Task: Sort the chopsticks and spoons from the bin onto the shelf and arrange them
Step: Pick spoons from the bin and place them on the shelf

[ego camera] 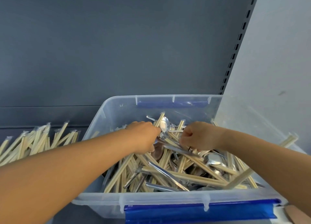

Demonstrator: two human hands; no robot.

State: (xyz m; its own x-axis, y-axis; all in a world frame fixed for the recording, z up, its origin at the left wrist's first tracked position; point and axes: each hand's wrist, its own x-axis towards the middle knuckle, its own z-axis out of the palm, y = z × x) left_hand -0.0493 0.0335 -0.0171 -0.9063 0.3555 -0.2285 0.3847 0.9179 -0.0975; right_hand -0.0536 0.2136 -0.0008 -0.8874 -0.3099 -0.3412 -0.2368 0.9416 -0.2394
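Observation:
A clear plastic bin [107, 116] with blue latches sits on the grey shelf, filled with a jumble of wrapped wooden chopsticks [193, 174] and metal spoons [213, 159]. Both my hands reach into the far middle of the pile. My left hand [144, 136] has its fingers curled down into the chopsticks and spoons, and its fingertips are hidden. My right hand [198, 136] is closed in a fist around wrapped chopsticks and a metal handle. A spoon bowl [164, 124] shows between the two hands.
A heap of wrapped chopsticks [33, 143] lies on the grey shelf [42, 117] left of the bin. The shelf's dark back panel rises behind, with a slotted upright [235, 51] at the right and a pale wall beyond it.

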